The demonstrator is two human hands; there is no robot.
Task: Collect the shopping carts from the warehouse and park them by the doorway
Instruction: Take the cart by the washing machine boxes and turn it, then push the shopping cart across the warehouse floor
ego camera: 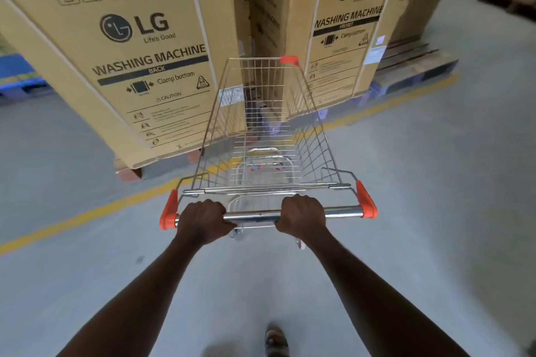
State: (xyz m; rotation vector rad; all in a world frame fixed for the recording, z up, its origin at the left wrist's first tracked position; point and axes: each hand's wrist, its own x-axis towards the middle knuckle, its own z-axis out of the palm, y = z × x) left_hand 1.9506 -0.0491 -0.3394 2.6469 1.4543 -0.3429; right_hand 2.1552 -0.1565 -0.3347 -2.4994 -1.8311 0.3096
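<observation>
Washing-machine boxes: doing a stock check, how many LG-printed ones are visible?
3 brown cardboard LG boxes: left box, middle box set farther back, right box, all beyond the silver wire shopping cart. Others may hide behind.

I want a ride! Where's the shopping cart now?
Mid-frame in the head view, the shopping cart is gripped by the left hand and right hand, nose toward the washing machine boxes.

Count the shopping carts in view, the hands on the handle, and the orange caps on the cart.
Shopping cart: 1
Hands gripping the handle: 2 (left hand, right hand)
Orange caps: 3
Total: 6
</observation>
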